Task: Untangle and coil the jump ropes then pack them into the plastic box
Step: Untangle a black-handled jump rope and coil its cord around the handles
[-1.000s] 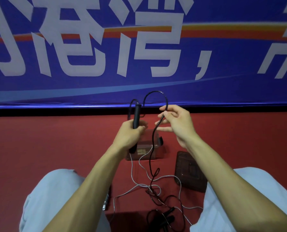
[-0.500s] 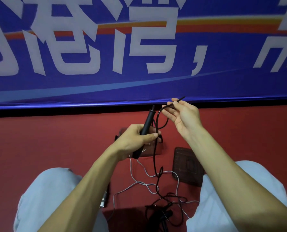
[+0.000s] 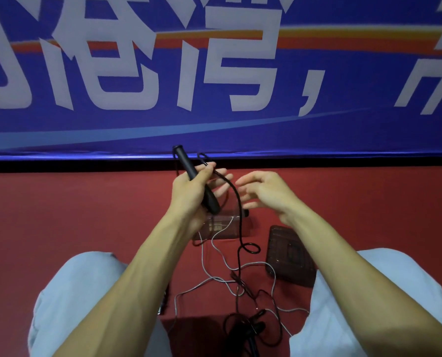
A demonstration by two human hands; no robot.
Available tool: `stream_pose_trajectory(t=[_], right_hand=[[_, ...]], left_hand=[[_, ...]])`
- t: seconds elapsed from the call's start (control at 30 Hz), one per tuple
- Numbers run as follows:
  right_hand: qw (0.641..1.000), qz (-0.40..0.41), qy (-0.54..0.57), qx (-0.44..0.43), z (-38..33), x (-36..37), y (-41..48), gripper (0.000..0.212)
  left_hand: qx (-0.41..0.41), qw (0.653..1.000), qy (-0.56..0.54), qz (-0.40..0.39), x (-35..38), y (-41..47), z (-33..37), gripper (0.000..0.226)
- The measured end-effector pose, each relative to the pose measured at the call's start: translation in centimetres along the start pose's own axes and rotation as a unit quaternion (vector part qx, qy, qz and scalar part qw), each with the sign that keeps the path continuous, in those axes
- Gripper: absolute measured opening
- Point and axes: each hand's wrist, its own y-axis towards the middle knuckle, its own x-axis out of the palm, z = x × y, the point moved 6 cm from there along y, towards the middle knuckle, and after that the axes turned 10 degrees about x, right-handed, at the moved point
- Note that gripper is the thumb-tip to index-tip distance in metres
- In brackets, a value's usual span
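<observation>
My left hand (image 3: 192, 188) grips a black jump-rope handle (image 3: 196, 180), tilted with its top end up and to the left. The black rope (image 3: 239, 215) loops over my left fingers and hangs down to a tangle (image 3: 243, 328) on the red floor between my knees. A grey rope (image 3: 222, 256) winds across the floor and crosses the black one. My right hand (image 3: 263, 191) hovers just right of the rope, fingers spread and blurred, holding nothing. The clear plastic box (image 3: 221, 228) sits on the floor under my hands, partly hidden by my left wrist.
A dark lid-like tray (image 3: 289, 256) lies on the floor right of the box, by my right knee. A small dark object (image 3: 164, 302) pokes out beside my left thigh. A blue banner (image 3: 214, 86) hangs along the wall ahead. My knees frame both sides.
My right hand has let go of the black rope and opened. My left hand has tilted the handle's top over to the left, and the rope loop now lies over its fingers.
</observation>
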Motion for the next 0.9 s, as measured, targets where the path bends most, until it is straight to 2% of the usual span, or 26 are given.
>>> stream_pose_trajectory(t=[0.1,0.2,0.27,0.4,0.57,0.7,0.9], right_hand=[[0.988,-0.062,-0.141,-0.010,0.8,1.5,0.2,0.035],[0.956,-0.122,-0.267,-0.018,1.7,2.9,-0.2,0.021],[0.948,-0.130,-0.291,-0.012,2.2,3.4,-0.3,0.017],[0.966,-0.093,-0.241,0.001,2.3,2.7,0.1,0.021],[0.993,0.000,-0.112,-0.043,0.7,0.9,0.1,0.020],[0.992,0.033,-0.048,-0.109,-0.6,-0.1,-0.2,0.027],[0.987,0.082,0.026,-0.133,-1.5,-1.8,-0.6,0.024]], left_hand=[[-0.012,0.997,-0.075,0.020,-0.4,0.3,0.3,0.007],[-0.012,0.990,-0.136,0.019,-0.6,0.7,0.7,0.014],[-0.007,0.987,-0.162,0.025,-0.9,0.9,0.9,0.014],[0.016,0.990,-0.133,0.043,-1.5,1.2,0.8,0.012],[0.003,0.998,0.044,0.042,-2.1,1.2,-0.2,0.018],[-0.045,0.978,0.202,-0.037,-1.5,0.5,-1.8,0.021],[-0.109,0.955,0.210,-0.179,0.7,-1.4,-3.2,0.016]])
